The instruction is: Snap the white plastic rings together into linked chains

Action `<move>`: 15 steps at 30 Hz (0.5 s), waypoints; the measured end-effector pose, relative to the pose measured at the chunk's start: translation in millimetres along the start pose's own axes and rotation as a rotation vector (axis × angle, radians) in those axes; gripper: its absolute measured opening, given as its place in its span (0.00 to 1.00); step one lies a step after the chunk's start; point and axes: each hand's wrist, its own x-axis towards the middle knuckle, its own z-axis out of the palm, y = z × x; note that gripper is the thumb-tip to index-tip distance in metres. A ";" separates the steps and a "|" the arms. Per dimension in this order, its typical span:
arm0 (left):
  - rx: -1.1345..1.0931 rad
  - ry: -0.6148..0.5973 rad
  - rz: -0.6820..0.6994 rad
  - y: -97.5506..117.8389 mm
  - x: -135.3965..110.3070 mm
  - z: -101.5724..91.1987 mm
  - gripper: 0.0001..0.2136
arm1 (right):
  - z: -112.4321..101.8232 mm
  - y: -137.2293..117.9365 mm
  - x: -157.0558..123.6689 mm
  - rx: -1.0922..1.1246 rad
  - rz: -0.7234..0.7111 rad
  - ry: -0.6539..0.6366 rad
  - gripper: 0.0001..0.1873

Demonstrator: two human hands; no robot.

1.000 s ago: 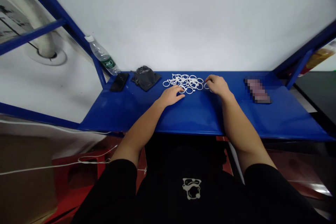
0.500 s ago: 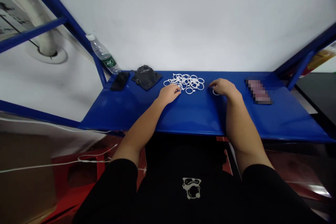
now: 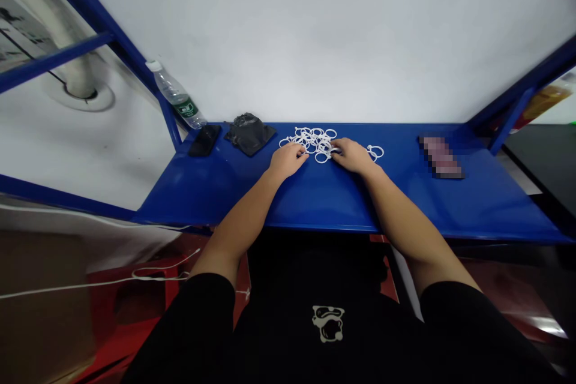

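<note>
On the blue shelf [image 3: 315, 198] the left hand [image 3: 288, 159] lay loosely curled, fingertips touching the pile of white rings [image 3: 315, 138]. The right hand [image 3: 353, 156] met the pile's other side with bent fingers. Whether either gripped a ring, I couldn't tell. Loose rings [image 3: 375, 152] lay just beyond.

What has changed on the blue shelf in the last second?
The right hand pulled loose rings out to the right, let go of them, then returned to the pile of rings. The left hand stayed at the pile's left edge; bottle, phone and black bag unmoved.
</note>
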 end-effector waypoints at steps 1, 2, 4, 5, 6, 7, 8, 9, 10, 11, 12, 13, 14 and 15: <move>-0.015 0.006 0.024 0.5 -0.3 0.3 0.05 | 1.9 -5.0 -0.4 0.008 -0.012 -0.004 0.26; -0.029 0.012 0.051 1.0 -0.6 0.8 0.06 | 3.8 -9.9 -0.8 0.017 -0.022 -0.010 0.26; -0.048 0.022 0.104 1.4 -1.2 2.3 0.06 | 7.8 -18.1 -1.3 0.045 -0.037 -0.014 0.25; -0.056 0.024 0.128 1.3 -1.4 3.3 0.06 | 9.6 -20.9 -1.4 0.069 -0.038 -0.008 0.25; -0.064 0.023 0.151 1.0 -1.5 4.4 0.06 | 11.2 -22.4 -1.2 0.100 -0.035 0.005 0.26; -0.074 0.021 0.172 0.6 -1.6 5.5 0.06 | 12.5 -22.8 -0.9 0.136 -0.029 0.025 0.26; -0.084 0.019 0.189 0.0 -1.6 6.5 0.07 | 13.4 -22.1 -0.5 0.172 -0.021 0.053 0.28; -0.093 0.017 0.203 -0.5 -1.6 7.4 0.07 | 14.0 -20.7 0.0 0.205 -0.016 0.085 0.30; -0.101 0.017 0.214 -1.0 -1.6 8.0 0.07 | 14.2 -19.0 0.4 0.234 -0.016 0.116 0.34; -0.108 0.019 0.221 -1.4 -1.6 8.3 0.07 | 14.0 -17.3 0.7 0.261 -0.021 0.144 0.37; -0.114 0.023 0.224 -1.5 -1.7 8.4 0.07 | 13.4 -16.0 0.8 0.286 -0.029 0.167 0.40; -0.119 0.025 0.224 -1.4 -1.8 8.1 0.07 | 12.5 -15.4 0.6 0.311 -0.038 0.184 0.42; -0.124 0.027 0.220 -1.0 -2.0 7.5 0.08 | 11.4 -15.6 0.2 0.336 -0.046 0.195 0.44; -0.130 0.030 0.213 -0.5 -2.3 6.8 0.08 | 10.1 -16.4 -0.6 0.359 -0.053 0.206 0.44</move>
